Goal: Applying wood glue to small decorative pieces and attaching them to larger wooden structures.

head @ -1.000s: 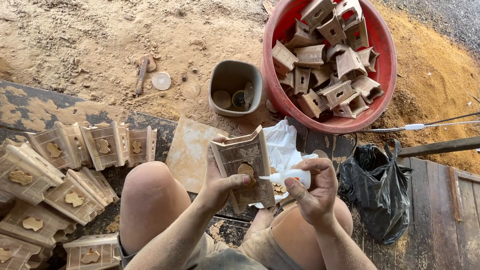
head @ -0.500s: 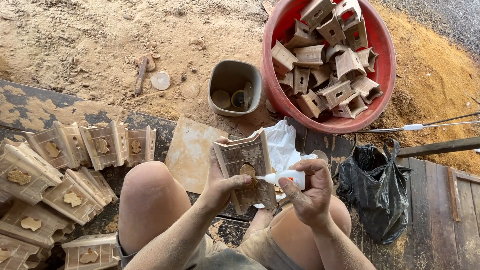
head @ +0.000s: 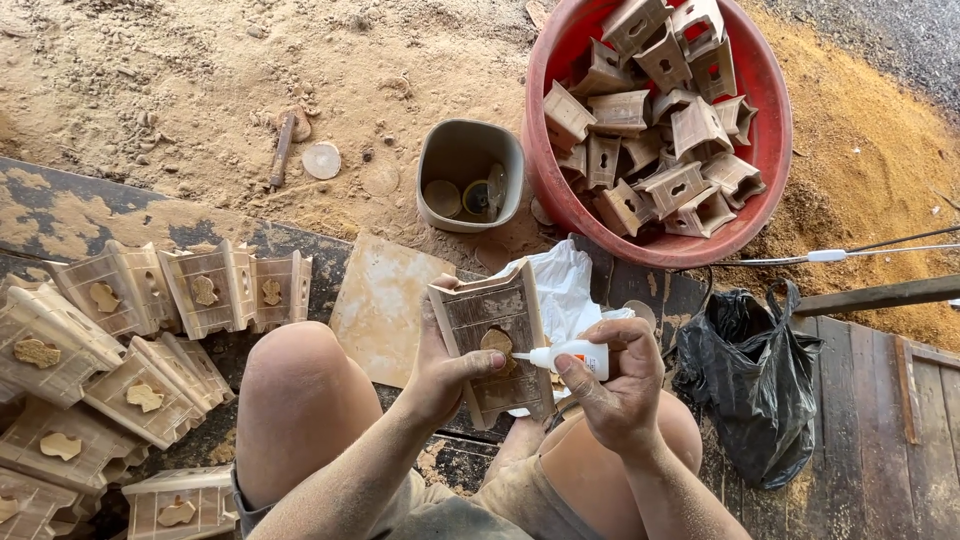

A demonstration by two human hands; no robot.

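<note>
The round red plastic tub of carved wooden blocks (head: pixel 560 190) is cut off by the top edge. The small white glue bottle (head: pixel 575 352) is mostly hidden inside the right hand (head: pixel 620 385).

Bright, even daylight, sharp across the whole view

Soft shadows gather under the red basin (head: pixel 560 190) and inside the grey pot (head: pixel 470 175); the sawdust at right glows warm yellow, the white plastic bag (head: pixel 565 290) is near blown out, the black bag (head: pixel 760 390) shows faint sheen, and straight lines bend slightly at the edges
</note>
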